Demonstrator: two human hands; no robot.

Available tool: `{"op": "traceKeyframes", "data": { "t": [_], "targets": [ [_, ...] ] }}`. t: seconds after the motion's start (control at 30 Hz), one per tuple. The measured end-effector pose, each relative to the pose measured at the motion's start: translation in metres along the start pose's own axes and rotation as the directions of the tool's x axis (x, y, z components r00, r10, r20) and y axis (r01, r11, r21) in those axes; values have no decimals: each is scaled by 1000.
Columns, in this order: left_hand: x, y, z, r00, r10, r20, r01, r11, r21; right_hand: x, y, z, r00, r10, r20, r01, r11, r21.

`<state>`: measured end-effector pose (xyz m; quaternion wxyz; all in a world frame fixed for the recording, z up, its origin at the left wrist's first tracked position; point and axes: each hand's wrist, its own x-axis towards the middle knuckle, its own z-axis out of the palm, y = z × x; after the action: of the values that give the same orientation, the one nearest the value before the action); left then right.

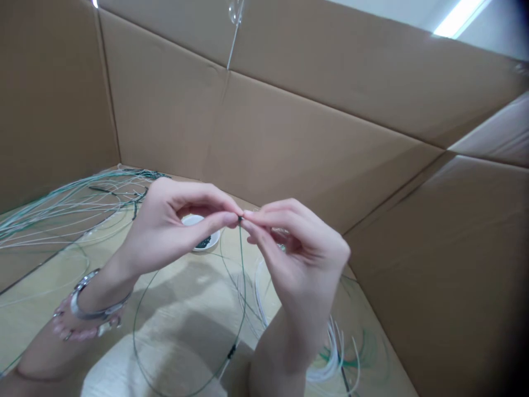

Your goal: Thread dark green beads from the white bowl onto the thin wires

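Observation:
My left hand [165, 226] and my right hand [306, 248] meet fingertip to fingertip in the middle of the view, both pinched closed. Between them is a tiny black piece [240, 219], mostly covered by the fingers. A thin green wire [243, 270] hangs down from this spot and curves into a large loop below my hands. Lower on the loop sits a black part [232, 351], with a pale strand beside it. Behind my left fingers stands a small white bowl [215, 239] with black pieces [204, 242] in it.
Many white and green wires [70, 204] lie spread at the left, some with black parts. A coil of white wires [330, 353] lies at the lower right, past my right forearm. Cardboard walls [281, 132] enclose the work surface [103, 242] at the back and sides.

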<state>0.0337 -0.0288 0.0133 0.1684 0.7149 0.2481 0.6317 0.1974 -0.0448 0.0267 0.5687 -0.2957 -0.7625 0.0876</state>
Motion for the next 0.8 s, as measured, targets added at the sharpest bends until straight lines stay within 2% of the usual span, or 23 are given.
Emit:
{"op": "traceKeyframes", "data": {
  "t": [0.13, 0.23, 0.37, 0.5, 0.63, 0.8],
  "targets": [
    [3, -7, 3, 997, -18, -72, 19, 1000, 16, 4, 10, 9, 994, 105, 25, -107, 989, 99],
    [6, -21, 5, 992, -20, -125, 24, 999, 32, 9, 19, 20, 987, 162, 4, -161, 978, 132],
    [12, -41, 6, 991, -44, -128, 48, 998, 33, 14, 38, 36, 985, 163, -53, -156, 981, 116],
    [15, -50, 6, 990, -88, -108, 88, 996, -12, 16, 53, 44, 985, 162, -56, -156, 982, 103],
    [16, -50, 9, 992, -76, -100, 76, 997, -1, 16, 55, 46, 988, 125, -87, -121, 991, 51],
    [13, -48, 12, 995, -50, -81, 62, 986, 154, 15, 51, 50, 982, 99, -164, -112, 991, -75]
  ]
}}
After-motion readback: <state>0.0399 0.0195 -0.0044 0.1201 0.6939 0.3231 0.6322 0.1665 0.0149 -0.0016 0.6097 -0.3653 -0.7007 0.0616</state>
